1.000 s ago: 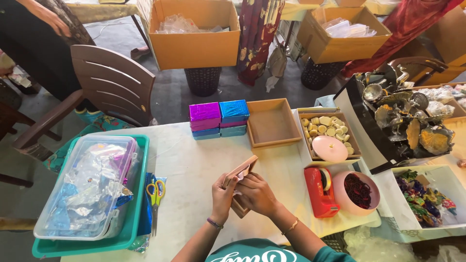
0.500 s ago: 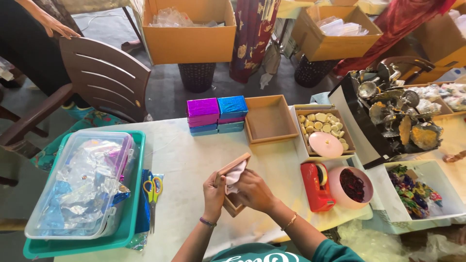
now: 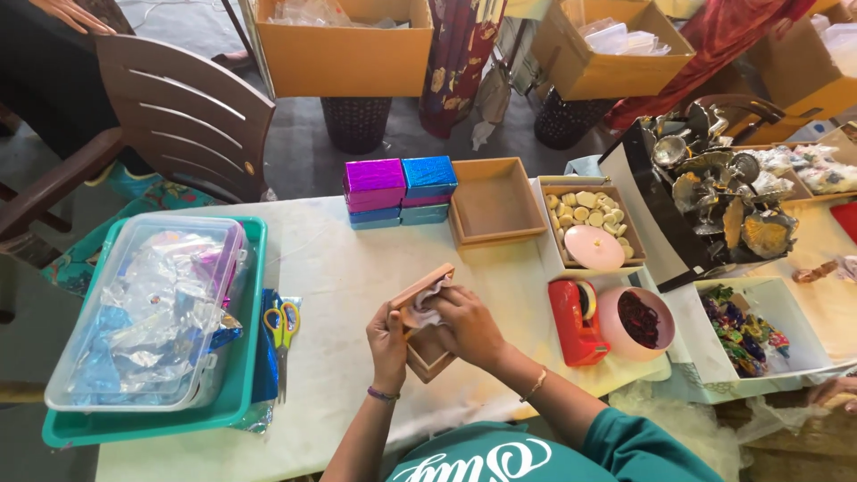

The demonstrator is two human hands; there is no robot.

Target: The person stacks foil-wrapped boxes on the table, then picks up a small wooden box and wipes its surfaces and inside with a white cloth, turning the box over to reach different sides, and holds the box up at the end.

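Shiny purple box (image 3: 375, 181) and blue box (image 3: 429, 175) sit stacked mid-table, an open tan box (image 3: 496, 203) just beside them, big cardboard cartons (image 3: 344, 52) behind.

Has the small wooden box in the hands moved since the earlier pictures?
No. The wooden box stays between both hands, the same way left of the red tape dispenser; only the camera shifted.

We wear a teal shirt (image 3: 500, 455) with white lettering. A purple band (image 3: 383, 394) circles the wrist below the left hand (image 3: 387, 341); a thin bracelet (image 3: 536, 384) sits behind the right hand (image 3: 470, 326).
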